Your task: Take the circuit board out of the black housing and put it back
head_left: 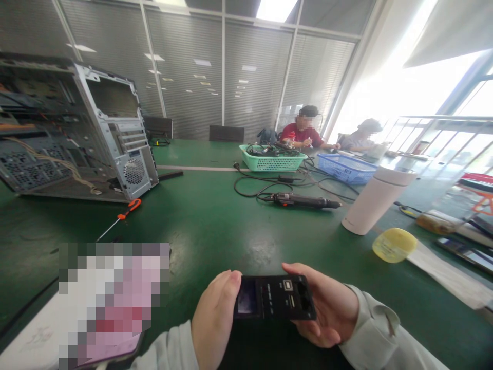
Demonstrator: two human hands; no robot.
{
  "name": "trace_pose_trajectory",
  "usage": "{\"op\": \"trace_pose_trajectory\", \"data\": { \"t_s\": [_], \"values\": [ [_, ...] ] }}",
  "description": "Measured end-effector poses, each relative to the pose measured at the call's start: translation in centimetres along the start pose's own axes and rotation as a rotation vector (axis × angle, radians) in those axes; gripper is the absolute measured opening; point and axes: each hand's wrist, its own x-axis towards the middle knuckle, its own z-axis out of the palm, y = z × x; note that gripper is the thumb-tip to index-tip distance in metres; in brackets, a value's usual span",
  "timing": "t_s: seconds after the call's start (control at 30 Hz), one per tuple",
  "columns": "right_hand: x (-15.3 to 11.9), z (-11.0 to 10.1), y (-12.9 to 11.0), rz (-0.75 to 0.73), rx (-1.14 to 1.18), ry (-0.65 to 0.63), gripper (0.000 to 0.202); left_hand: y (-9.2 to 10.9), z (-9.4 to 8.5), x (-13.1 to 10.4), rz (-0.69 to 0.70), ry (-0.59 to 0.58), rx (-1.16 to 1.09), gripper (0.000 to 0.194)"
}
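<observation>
Left hand (pixel 215 314) and right hand (pixel 333 303) grasp opposite ends of a flat black rectangular device (pixel 274 297): likely light, stiff; best held by edges.

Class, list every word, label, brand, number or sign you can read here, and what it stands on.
None can be read with certainty.
Device: white markings, too small and blurred to read.
White slab: faint marks, too blurred to read.
Cup: tiny mark near its base, too small to read.
</observation>
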Motion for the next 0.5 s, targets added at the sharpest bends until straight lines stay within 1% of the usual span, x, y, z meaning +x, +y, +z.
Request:
{"op": "trace_pose_trajectory", "data": {
  "t_s": [0.07, 0.13, 0.2, 0.27, 0.33, 0.4, 0.43, 0.5],
  "values": [
    [0.1, 0.0, -0.1, 0.019, 0.016, -0.076, 0.110, -0.8, 0.0, 0.0, 0.009, 0.013, -0.038, 0.043],
    [0.1, -0.1, -0.2, 0.041, 0.035, -0.098, 0.112, -1.1, 0.1, 0.0, 0.037, 0.036, -0.049, 0.040],
    [0.1, -0.2, -0.2, 0.035, 0.061, -0.076, 0.111, -0.9, 0.2, 0.1, 0.034, 0.053, -0.045, 0.039],
    [0.0, -0.2, -0.1, 0.003, 0.066, -0.027, 0.108, -0.3, 0.3, 0.2, -0.007, 0.047, -0.046, 0.043],
    [0.0, -0.1, -0.1, -0.058, 0.034, 0.064, 0.100, 0.4, 0.3, 0.3, -0.046, 0.025, -0.050, 0.048],
    [0.0, 0.3, -0.2, -0.122, -0.030, 0.204, 0.088, 1.0, 0.3, 0.5, -0.045, 0.003, -0.054, 0.050],
    [0.1, 0.5, -0.2, -0.156, -0.071, 0.285, 0.077, 1.1, 0.3, 0.5, -0.026, -0.020, -0.057, 0.049],
    [0.2, 0.8, -0.2, -0.247, -0.182, 0.429, 0.050, 1.2, 0.4, 0.5, 0.036, -0.074, -0.060, 0.043]
  ]
}}
